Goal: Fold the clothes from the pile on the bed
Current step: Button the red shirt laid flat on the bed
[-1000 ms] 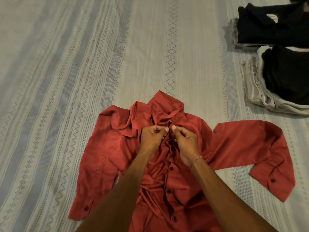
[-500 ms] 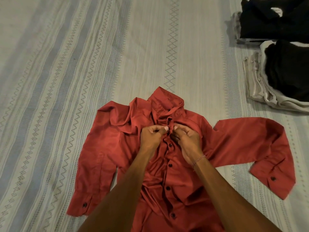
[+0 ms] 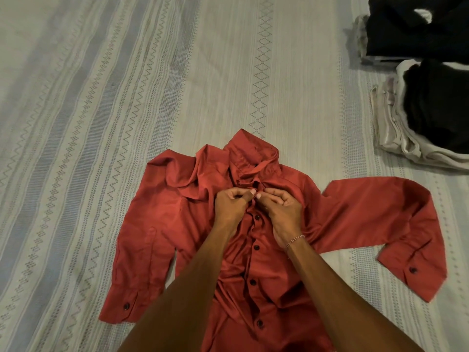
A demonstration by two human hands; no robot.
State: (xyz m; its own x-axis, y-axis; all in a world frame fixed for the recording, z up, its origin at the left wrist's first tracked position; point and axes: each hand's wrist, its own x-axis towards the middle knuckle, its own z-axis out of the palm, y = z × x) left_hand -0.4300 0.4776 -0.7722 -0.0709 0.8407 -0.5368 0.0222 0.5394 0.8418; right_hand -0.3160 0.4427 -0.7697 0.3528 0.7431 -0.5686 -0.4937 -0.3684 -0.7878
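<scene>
Fig.: head view, read L to R. Upper left and centre of frame: striped bedspread [image 3: 101,97], bare, no unfolded pile in view. Lower left: left sleeve [image 3: 142,250] of the red shirt [image 3: 337,212], lying down the frame, cuff buttoned. Centre: shirt body face-up, collar [image 3: 250,151] toward the top, front bunched and wrinkled; several dark buttons [image 3: 256,247] below the hands look fastened. Left hand [image 3: 232,207] and right hand [image 3: 283,212] meet just below the collar, fingers clenched, each pinching the shirt's front edge at what is probably the next button up; thumbs nearly touching. Bracelet [image 3: 295,239] on right wrist. Right of centre: right sleeve [image 3: 396,224] spread outward, bent down at the cuff. Upper right: two stacks of folded clothes [image 3: 418,102], dark and pale, well apart from the shirt.

Progress (judged): some items already folded; this shirt is at the buttoning stage, i.e. smoothing, sleeve folds and body fold remain. Whether more clothes wait off-frame cannot be told.
</scene>
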